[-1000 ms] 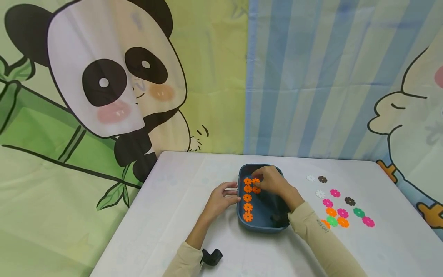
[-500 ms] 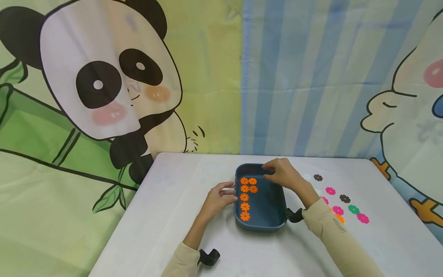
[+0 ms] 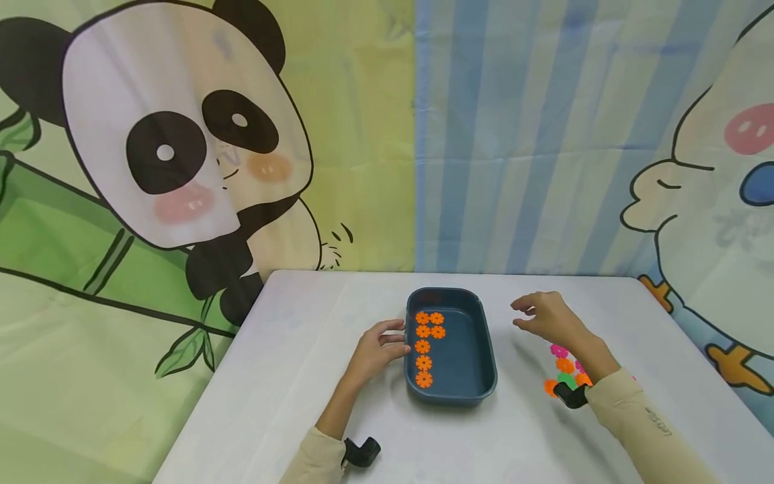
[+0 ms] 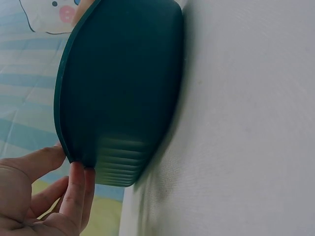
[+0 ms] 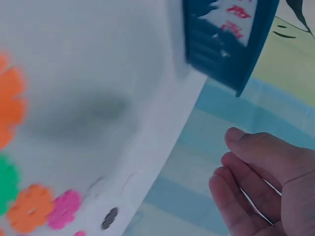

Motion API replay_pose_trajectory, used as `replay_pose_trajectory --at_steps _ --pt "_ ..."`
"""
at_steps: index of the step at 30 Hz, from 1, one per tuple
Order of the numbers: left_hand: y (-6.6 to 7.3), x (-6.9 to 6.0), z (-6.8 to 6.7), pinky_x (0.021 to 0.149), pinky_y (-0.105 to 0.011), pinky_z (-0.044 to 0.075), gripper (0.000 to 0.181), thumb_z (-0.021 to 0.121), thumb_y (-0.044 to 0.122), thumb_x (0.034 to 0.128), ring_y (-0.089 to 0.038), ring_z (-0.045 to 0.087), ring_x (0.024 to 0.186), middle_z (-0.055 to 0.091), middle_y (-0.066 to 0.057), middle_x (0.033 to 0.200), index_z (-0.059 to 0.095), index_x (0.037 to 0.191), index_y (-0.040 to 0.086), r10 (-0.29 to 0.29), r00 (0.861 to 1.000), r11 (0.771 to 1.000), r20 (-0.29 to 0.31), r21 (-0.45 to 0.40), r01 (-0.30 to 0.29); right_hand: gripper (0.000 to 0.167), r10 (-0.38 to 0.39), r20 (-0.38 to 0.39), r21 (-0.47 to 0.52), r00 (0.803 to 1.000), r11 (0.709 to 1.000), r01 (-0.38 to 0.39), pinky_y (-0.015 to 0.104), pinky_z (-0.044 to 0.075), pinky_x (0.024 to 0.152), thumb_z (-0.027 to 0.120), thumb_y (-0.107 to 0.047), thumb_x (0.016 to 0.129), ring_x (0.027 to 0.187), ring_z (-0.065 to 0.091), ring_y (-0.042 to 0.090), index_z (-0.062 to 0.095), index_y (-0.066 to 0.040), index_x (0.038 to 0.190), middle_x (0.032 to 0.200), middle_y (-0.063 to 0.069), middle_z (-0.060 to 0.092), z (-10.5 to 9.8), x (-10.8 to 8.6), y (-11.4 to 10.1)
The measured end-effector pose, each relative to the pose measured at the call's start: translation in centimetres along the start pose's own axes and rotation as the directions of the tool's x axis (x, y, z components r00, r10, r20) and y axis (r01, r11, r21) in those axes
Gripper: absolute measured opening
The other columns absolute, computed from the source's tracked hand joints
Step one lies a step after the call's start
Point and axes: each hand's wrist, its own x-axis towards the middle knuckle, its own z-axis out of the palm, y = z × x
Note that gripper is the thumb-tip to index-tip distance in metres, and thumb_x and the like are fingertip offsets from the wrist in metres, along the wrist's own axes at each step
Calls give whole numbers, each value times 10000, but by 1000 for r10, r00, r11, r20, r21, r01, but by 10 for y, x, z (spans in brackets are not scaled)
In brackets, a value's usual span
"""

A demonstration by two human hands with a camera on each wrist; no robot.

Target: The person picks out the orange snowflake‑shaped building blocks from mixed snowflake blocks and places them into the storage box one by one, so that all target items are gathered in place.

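A dark blue tray [image 3: 462,356] stands on the white table in the head view. Inside it, orange flower-shaped plastic discs [image 3: 423,363] line the left side in a column, with two more beside its far end. My left hand [image 3: 375,349] rests its thumb and fingertips against the tray's left edge; the left wrist view shows those fingertips [image 4: 76,172] at the tray's rim [image 4: 58,103]. My right hand [image 3: 556,319] is in the air right of the tray, fingers slightly bent, nothing between thumb and fingers. Below it lie loose flower discs [image 3: 565,366], partly hidden by the right arm.
The loose discs include orange, pink, a green disc [image 5: 7,184] and a dark one [image 5: 110,218]. Black wrist cameras [image 3: 363,452] stick out from both sleeves. A printed cloth with a panda [image 3: 169,154] hangs behind the table [image 3: 326,302].
My right hand has let go of orange discs in the tray, lifted out and moved right, over towards the loose discs. My left hand has stayed at the tray's left edge.
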Motion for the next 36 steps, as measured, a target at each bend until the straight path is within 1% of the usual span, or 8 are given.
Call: replay_pose_trajectory --at_steps 4,12,15,19,23,28,32,36 --pt "-2 0 -1 825 -315 565 558 765 108 842 -252 619 1119 573 -111 1312 551 1355 64 -12 1000 1000 -11 5 12 316 55 55 10 997 998 -56 407 588 752 784 -102 822 954 656 368 715 -10 1116 1081 182 691 -4 -17 15" --pt "-4 0 -2 832 -324 564 554 774 120 836 -251 621 1116 581 -94 1301 563 1347 83 -18 1000 1000 -17 8 18 306 20 83 18 996 1000 -22 345 590 716 809 -94 790 894 673 308 733 -22 1077 1015 118 716 -6 -46 42" --pt "-3 0 -3 828 -320 564 554 775 129 835 -248 623 1113 583 -95 1298 563 1345 81 -15 1000 1000 -17 8 15 321 43 111 43 993 998 -48 317 589 711 805 -81 791 908 665 308 729 -29 1098 1017 111 714 -6 -56 47" --pt "-5 0 -2 829 -318 564 556 775 134 836 -245 622 1115 581 -91 1299 562 1348 85 -12 1000 1000 -12 4 12 307 66 158 76 985 994 -79 323 589 724 795 -41 788 924 664 313 732 -35 1089 1005 91 714 -3 -67 53" --pt "-6 1 -1 831 -317 563 553 766 116 842 -246 621 1119 578 -90 1305 556 1353 81 -10 1000 1000 -5 1 10 273 32 186 67 982 997 -46 356 587 741 773 27 781 919 665 290 753 -62 1039 974 43 723 -1 -74 61" --pt "-5 1 -1 834 -323 562 550 764 121 844 -248 619 1122 579 -89 1305 558 1353 85 -15 1000 1000 -4 -1 15 314 -9 204 29 979 1000 3 369 586 749 777 60 754 921 646 277 771 -134 1000 984 5 723 0 -80 68" --pt "-6 1 -1 839 -327 561 556 763 130 849 -258 609 1139 572 -92 1317 552 1362 94 -30 1000 1000 -2 -1 30 324 15 223 18 975 1000 -20 348 587 736 798 27 749 915 639 258 774 -159 1014 1001 0 721 1 -82 70" --pt "-5 3 -1 843 -349 561 570 750 103 857 -320 589 1164 551 -151 1338 526 1379 51 -36 999 999 4 -9 36 322 36 235 17 971 999 -41 336 586 722 805 5 751 914 635 257 774 -152 1030 1008 16 722 1 -82 72"
